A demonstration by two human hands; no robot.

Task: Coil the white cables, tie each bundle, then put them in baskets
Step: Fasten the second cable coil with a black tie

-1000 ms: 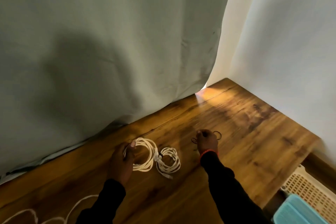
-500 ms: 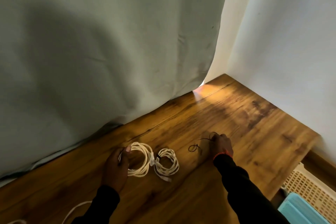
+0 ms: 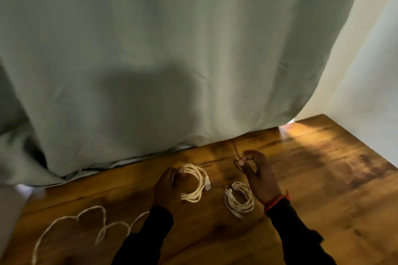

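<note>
My left hand (image 3: 167,187) grips the coil (image 3: 195,183), right hand (image 3: 256,175) pinches the dark tie (image 3: 237,160) — slack grip could let loops spring loose.

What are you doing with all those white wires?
A person is bundling white cables on a wooden table. The left hand grips one coiled cable, and the right hand pinches a thin dark tie above the table. A second, smaller coil lies on the table just below the right hand. Another cable sprawls loose at the left, not yet coiled. No basket is in view.
</note>
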